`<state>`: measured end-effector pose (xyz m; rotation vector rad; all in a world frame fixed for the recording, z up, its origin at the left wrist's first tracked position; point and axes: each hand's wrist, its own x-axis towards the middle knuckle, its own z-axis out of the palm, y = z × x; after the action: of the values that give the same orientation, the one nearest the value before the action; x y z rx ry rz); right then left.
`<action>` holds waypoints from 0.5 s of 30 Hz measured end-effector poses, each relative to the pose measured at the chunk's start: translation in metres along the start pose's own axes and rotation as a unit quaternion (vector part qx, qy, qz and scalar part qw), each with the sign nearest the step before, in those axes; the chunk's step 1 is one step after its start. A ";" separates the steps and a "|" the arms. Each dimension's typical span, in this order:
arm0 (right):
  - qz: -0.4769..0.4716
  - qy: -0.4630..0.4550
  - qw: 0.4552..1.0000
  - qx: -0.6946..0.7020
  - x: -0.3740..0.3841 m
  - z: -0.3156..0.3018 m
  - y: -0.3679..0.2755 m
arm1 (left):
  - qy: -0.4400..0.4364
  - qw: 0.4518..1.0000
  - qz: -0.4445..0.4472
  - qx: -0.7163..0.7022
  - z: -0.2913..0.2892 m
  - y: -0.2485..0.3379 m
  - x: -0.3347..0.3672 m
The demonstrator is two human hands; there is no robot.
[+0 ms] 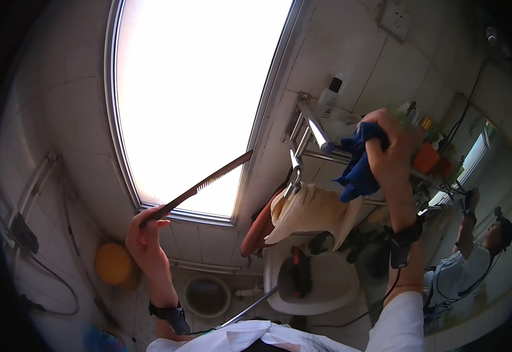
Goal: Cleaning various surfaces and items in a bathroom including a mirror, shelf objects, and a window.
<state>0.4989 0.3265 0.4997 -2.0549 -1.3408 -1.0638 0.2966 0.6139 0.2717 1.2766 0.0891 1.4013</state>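
Note:
A long brown comb is gripped at its handle end by my left hand, its teeth angled up and to the right in front of the bright window. My right hand is raised at the metal shelf rack and closed around a crumpled blue cloth. Part of the cloth hangs below my fingers. Beneath it, a cream towel hangs from the rack. A white bottle with a black cap stands on the shelf to the left of my right hand.
Below the towel is a white sink with a dark brush-like thing with a red handle in it. A mirror lines the right wall. On the floor are a round basin and a yellow round container. A shower hose hangs at left.

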 end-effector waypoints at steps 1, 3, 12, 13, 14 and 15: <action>0.081 0.035 0.996 -0.029 0.017 -0.016 0.018 | 0.000 1.000 0.002 -0.002 0.003 0.001 0.001; 0.182 -0.084 0.964 -0.177 0.037 -0.020 0.073 | 0.002 1.000 -0.008 -0.005 0.010 -0.005 0.001; 0.202 -0.492 0.840 -0.112 0.055 0.028 0.148 | -0.029 0.998 -0.034 -0.033 0.003 -0.012 -0.004; 0.180 -0.480 0.854 -0.088 0.053 0.029 0.158 | -0.028 0.999 -0.034 -0.033 0.004 -0.011 -0.004; 0.158 -0.469 0.867 -0.062 0.051 0.032 0.168 | -0.025 0.999 -0.029 -0.026 0.005 -0.009 -0.004; 0.163 -0.467 0.866 -0.070 0.048 0.031 0.196 | -0.027 0.999 -0.027 -0.029 0.011 -0.009 -0.004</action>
<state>0.6985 0.2937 0.5263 -2.9337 -1.2123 0.0567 0.3091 0.6078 0.2671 1.2542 0.0461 1.3135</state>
